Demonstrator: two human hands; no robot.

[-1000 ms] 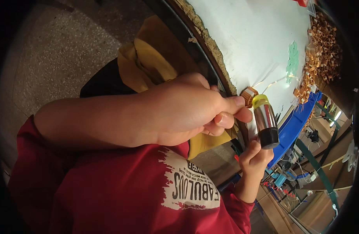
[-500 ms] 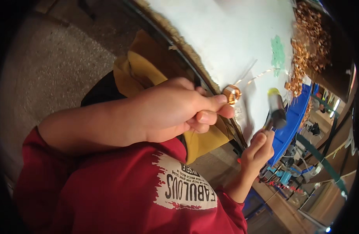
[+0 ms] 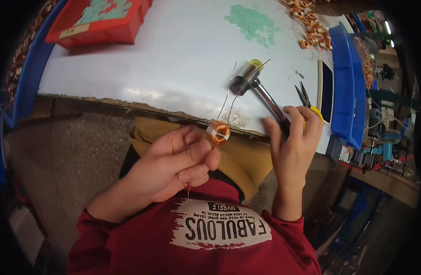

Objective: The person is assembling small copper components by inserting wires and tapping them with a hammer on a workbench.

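Observation:
A copper-wound ring coil (image 3: 220, 133) is pinched between the thumb and fingers of my left hand (image 3: 177, 161), just off the table's front edge. Two long wire leads rise from it over the tabletop, and a thin wire hangs below the hand. On the table lies a hammer (image 3: 269, 98) with a metal head, a black face and a yellow face. My right hand (image 3: 296, 142) has its fingers spread beside the hammer's handle, over the yellow handles of long-nosed pliers (image 3: 304, 95). Whether its fingertips touch the pliers is unclear.
A red bin (image 3: 135, 32) of green pieces stands far left, beside a blue bin (image 3: 29, 87) of coils. Loose green pieces (image 3: 251, 24) and a pile of copper coils (image 3: 315, 34) lie farther back. A phone-like slab (image 3: 325, 89) and another blue bin (image 3: 347, 87) are at right.
The hammer, earlier raised in my right hand, now lies on the table, and that hand has spread its fingers near the pliers. My left hand keeps the coil. The view has turned.

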